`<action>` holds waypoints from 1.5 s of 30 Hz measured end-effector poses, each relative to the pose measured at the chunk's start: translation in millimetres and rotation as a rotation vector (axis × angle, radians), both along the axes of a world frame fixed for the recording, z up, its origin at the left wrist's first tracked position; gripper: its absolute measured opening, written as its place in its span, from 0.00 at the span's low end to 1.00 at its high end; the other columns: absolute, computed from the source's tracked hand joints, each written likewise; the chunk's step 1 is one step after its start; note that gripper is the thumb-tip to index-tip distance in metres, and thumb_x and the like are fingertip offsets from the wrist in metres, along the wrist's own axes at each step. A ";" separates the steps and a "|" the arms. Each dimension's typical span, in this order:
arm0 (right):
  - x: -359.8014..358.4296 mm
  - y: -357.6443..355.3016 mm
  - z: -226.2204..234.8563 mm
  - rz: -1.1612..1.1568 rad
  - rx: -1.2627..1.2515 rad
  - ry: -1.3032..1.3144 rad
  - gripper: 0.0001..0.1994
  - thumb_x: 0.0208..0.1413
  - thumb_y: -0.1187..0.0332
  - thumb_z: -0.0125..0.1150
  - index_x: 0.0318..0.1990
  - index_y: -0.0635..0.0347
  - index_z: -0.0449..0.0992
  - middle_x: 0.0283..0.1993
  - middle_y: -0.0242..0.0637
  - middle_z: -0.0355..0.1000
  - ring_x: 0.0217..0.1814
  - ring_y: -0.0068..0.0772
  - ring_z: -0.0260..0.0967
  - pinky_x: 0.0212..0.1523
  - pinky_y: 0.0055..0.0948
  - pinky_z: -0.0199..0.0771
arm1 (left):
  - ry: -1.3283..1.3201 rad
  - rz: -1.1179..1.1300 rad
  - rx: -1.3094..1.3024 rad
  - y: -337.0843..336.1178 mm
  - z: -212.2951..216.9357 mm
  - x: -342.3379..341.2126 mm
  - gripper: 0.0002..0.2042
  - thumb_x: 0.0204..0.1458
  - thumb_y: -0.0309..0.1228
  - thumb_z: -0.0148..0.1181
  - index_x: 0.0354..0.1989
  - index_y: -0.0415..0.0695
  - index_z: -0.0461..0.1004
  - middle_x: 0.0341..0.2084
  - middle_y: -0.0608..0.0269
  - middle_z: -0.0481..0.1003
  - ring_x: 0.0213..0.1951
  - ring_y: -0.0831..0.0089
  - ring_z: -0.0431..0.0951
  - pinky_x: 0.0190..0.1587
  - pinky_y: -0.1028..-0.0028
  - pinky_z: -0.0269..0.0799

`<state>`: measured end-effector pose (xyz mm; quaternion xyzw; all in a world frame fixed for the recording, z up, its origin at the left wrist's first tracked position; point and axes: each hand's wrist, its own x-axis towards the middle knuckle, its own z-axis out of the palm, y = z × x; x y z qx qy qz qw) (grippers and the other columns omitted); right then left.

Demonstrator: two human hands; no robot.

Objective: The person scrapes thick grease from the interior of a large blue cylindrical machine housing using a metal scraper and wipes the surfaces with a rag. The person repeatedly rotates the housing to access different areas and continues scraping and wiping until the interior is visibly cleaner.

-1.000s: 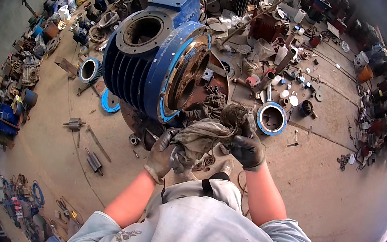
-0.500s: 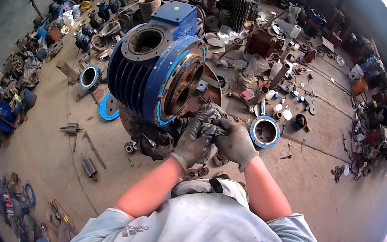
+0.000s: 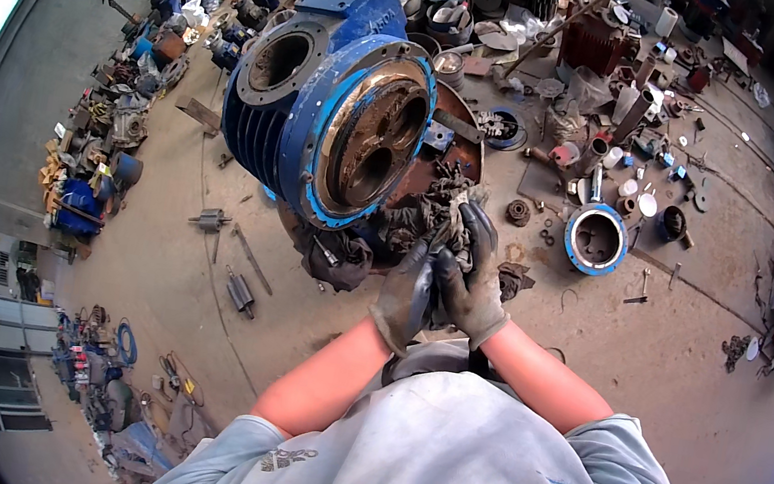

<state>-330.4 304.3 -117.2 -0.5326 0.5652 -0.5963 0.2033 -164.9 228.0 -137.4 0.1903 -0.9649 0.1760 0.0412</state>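
The crumpled dark rag (image 3: 431,219) sits just below the centre of the frame, bunched up against my two gloved hands. It looks light, limp and soft, with nothing fragile about it; I judge it may be greasy and a little slippery, so a thick fold near its middle should give a better hold than a loose edge. My right hand (image 3: 475,274) has its fingers (image 3: 477,224) stretched upward along the rag's right side, thumb angled toward my left hand (image 3: 408,289), which is turned inward with its fingertips partly hidden. Whether either set of fingers is pinching cloth, I cannot tell. Just above and to the left, the big blue ribbed housing (image 3: 252,135) fills the upper centre-left, its grimy brown end face (image 3: 364,132) turned toward the right of the frame; it looks heavy and rigid. A second dark cloth (image 3: 514,282) lies on the floor (image 3: 628,382) just right of my right hand, with a small toothed part (image 3: 518,212) above it. Farther right is a blue-rimmed round flange (image 3: 592,268), and at lower left lie a stubby metal shaft (image 3: 239,293) and a long thin bar (image 3: 253,259).
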 end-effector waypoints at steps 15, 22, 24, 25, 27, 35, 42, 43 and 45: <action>68.7 -163.4 -9.6 0.062 0.186 -0.736 0.23 0.61 0.65 0.71 0.61 0.67 0.78 0.61 0.60 0.77 0.65 0.61 0.77 0.68 0.45 0.77 | 0.226 -0.275 0.272 -190.9 220.5 45.8 0.23 0.70 0.38 0.61 0.69 0.41 0.70 0.62 0.45 0.78 0.66 0.43 0.78 0.71 0.46 0.71; 74.2 -181.3 -51.1 0.108 -0.292 -0.034 0.21 0.57 0.70 0.71 0.58 0.59 0.81 0.63 0.49 0.75 0.60 0.55 0.79 0.58 0.47 0.82 | 0.012 -0.451 0.195 -222.6 204.7 53.9 0.24 0.63 0.40 0.60 0.67 0.46 0.71 0.62 0.53 0.79 0.68 0.45 0.74 0.79 0.42 0.57; 65.7 -182.1 -61.3 0.051 -0.289 0.164 0.17 0.59 0.68 0.69 0.56 0.56 0.84 0.63 0.44 0.75 0.56 0.49 0.79 0.55 0.45 0.83 | -0.003 -0.493 0.216 -231.3 198.0 49.0 0.25 0.63 0.44 0.56 0.66 0.46 0.71 0.57 0.53 0.81 0.66 0.45 0.75 0.79 0.40 0.55; 64.8 -182.2 -65.3 0.031 -0.284 0.263 0.16 0.60 0.67 0.67 0.55 0.55 0.85 0.63 0.42 0.75 0.55 0.46 0.80 0.54 0.44 0.83 | -0.007 -0.509 0.212 -232.7 194.5 48.6 0.25 0.64 0.45 0.55 0.65 0.46 0.71 0.56 0.53 0.81 0.66 0.45 0.74 0.79 0.41 0.55; 64.6 -171.4 -53.5 -0.021 -0.169 0.348 0.14 0.61 0.66 0.65 0.53 0.53 0.86 0.62 0.39 0.75 0.53 0.43 0.79 0.52 0.42 0.83 | -0.036 -0.523 0.204 -231.8 195.8 45.6 0.24 0.65 0.46 0.51 0.64 0.46 0.71 0.55 0.53 0.82 0.64 0.45 0.74 0.77 0.42 0.58; 76.7 -174.6 -27.8 -0.031 0.260 0.424 0.13 0.63 0.67 0.65 0.52 0.57 0.87 0.56 0.44 0.76 0.48 0.44 0.83 0.39 0.37 0.86 | -0.123 -0.562 0.156 -236.8 198.2 44.9 0.21 0.68 0.44 0.50 0.60 0.44 0.74 0.51 0.51 0.81 0.64 0.46 0.72 0.72 0.44 0.63; 60.3 -165.1 -20.8 0.199 0.368 0.083 0.20 0.62 0.68 0.66 0.60 0.69 0.80 0.57 0.54 0.81 0.53 0.46 0.87 0.48 0.40 0.89 | -0.195 -0.559 0.145 -235.0 203.3 43.5 0.20 0.72 0.45 0.46 0.60 0.44 0.73 0.49 0.52 0.80 0.64 0.45 0.72 0.72 0.45 0.61; 56.8 -160.9 -19.7 0.228 0.378 0.011 0.20 0.62 0.68 0.67 0.60 0.69 0.81 0.58 0.55 0.80 0.54 0.47 0.87 0.49 0.40 0.89 | -0.198 -0.561 0.159 -235.4 204.1 45.5 0.20 0.73 0.45 0.45 0.60 0.44 0.73 0.49 0.52 0.80 0.64 0.45 0.72 0.72 0.44 0.61; 63.6 -161.7 -18.5 0.219 0.422 -0.108 0.18 0.64 0.70 0.63 0.59 0.67 0.79 0.55 0.57 0.79 0.52 0.54 0.86 0.51 0.45 0.88 | -0.176 -0.564 0.173 -234.9 200.0 45.3 0.20 0.74 0.46 0.44 0.60 0.45 0.73 0.48 0.53 0.79 0.64 0.47 0.71 0.72 0.45 0.61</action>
